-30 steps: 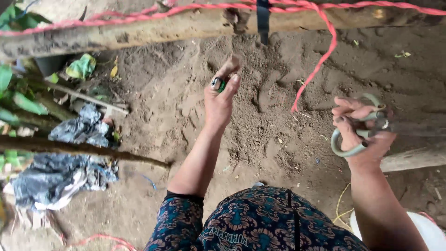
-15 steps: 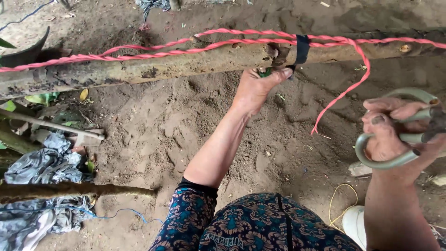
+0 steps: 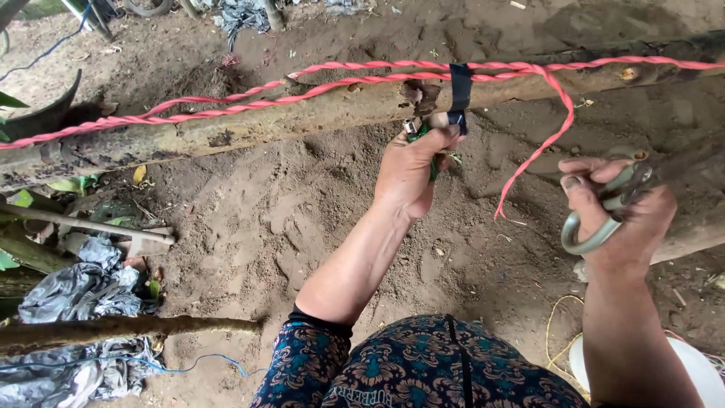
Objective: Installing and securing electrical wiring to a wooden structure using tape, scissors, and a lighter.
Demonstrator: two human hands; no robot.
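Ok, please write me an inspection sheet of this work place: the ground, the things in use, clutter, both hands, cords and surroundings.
Surface: bare sandy ground, footprints in it.
Job's things: green lighter at the dark strap on the wooden pole; grey-handled scissors.
Clutter: grey plastic sheeting, sticks, leaves.
Grippers: left hand grips the lighter; right hand grips the scissors.
Cables: pink rope along the pole, one end hanging; thin blue cord; yellow cord.
Surroundings: white round object, lower right.
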